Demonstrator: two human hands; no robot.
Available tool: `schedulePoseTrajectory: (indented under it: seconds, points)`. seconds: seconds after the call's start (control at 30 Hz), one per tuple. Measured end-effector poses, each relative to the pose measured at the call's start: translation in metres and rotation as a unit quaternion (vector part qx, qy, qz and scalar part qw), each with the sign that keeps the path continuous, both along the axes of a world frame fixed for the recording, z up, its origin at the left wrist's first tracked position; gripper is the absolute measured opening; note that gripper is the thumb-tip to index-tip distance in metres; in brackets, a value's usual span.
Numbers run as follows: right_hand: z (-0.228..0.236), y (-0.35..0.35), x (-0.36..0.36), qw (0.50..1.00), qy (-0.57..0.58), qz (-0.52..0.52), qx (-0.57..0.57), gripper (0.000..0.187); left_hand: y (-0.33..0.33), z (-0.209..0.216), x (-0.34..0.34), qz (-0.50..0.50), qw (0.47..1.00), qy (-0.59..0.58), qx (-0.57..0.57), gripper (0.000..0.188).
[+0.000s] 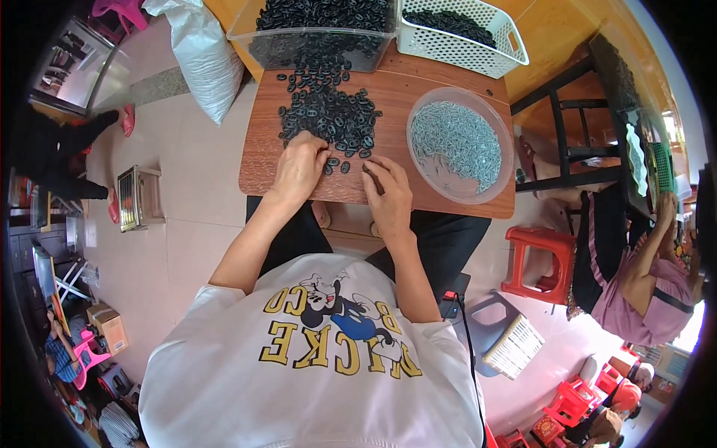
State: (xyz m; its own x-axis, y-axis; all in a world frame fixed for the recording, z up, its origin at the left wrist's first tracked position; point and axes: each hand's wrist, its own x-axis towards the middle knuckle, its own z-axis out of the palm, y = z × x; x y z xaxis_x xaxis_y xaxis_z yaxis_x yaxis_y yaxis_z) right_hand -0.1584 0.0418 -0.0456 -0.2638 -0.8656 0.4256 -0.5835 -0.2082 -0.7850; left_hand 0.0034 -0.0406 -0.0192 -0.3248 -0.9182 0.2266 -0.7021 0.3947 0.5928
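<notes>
A heap of small black oval plastic pieces [328, 116] with holes in them lies on the wooden table [261, 160]. At the heap's near left edge is my left hand [299, 166], its fingers drawn together; what they hold, if anything, is hidden. My right hand [390, 196] rests to the right of a few loose pieces [345, 167] at the near side. Its thumb and forefinger are curled together, with a small dark piece [365, 169] showing at their tips. Right of that hand stands a round clear plastic tub [442, 187] of silver screws [455, 138].
A clear bin [314, 48] of black pieces stands at the table's far edge, beside a white perforated basket [463, 48] holding more. A white sack [198, 60] leans at left. A red stool [539, 261] and a seated person [635, 291] are to the right.
</notes>
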Motion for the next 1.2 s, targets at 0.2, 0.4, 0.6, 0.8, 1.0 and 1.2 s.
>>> schedulePoseTrajectory:
  seconds: [0.2,0.4,0.6,0.8,1.0,1.2]
  points:
    - [0.001,0.007,0.001,0.998,-0.024,-0.036,-0.047,0.014,-0.001,-0.003,-0.001,-0.026,0.996,-0.053,-0.06,0.011]
    - [0.009,0.012,0.006,0.997,-0.069,-0.031,-0.03,0.015,0.001,-0.006,0.004,-0.048,0.996,-0.036,-0.07,0.011]
    - [0.007,0.015,0.01,0.998,-0.054,-0.014,-0.031,0.017,0.0,-0.008,0.006,-0.066,0.996,-0.004,-0.052,0.014]
    - [0.017,0.02,0.012,0.998,-0.055,-0.011,-0.019,0.017,-0.003,-0.01,0.002,-0.072,0.997,0.014,-0.023,0.014]
    - [0.019,0.018,0.02,0.996,-0.074,0.005,-0.047,0.015,-0.004,-0.011,0.007,-0.09,0.995,-0.007,-0.047,0.016]
    - [0.017,0.022,0.016,0.997,-0.073,-0.006,-0.037,0.015,-0.003,-0.004,0.008,-0.058,0.997,0.025,-0.035,0.015]
